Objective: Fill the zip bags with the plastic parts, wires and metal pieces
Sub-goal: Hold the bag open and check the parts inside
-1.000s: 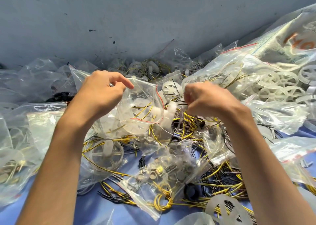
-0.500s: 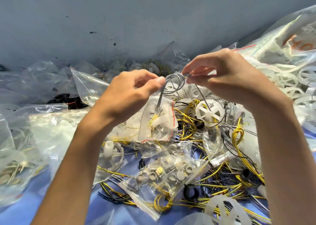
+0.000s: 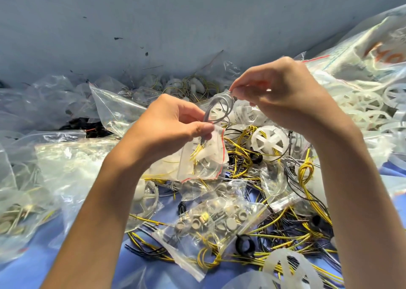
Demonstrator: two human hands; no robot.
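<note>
My left hand [image 3: 173, 124] pinches the open mouth of a small clear zip bag [image 3: 204, 159] with a red seal line. The bag hangs above the pile and holds yellow wires and white plastic parts. My right hand [image 3: 283, 97] pinches the top of a coiled grey wire [image 3: 216, 107]. The coil loops down to my left thumb at the bag's mouth, and its lower end reaches into the bag. A white plastic wheel [image 3: 269, 141] lies on the pile under my right hand.
A filled zip bag of metal pieces [image 3: 217, 223] lies in front on the blue table [image 3: 33, 266]. Loose yellow and black wires [image 3: 283, 227], black rings and white wheels cover the right. Large clear bags [image 3: 362, 69] pile up at left, back and right, against a grey wall.
My right hand rose from the pile with the grey wire coil and brought it to the bag's mouth. My left hand lifted the bag and moved right to meet it.
</note>
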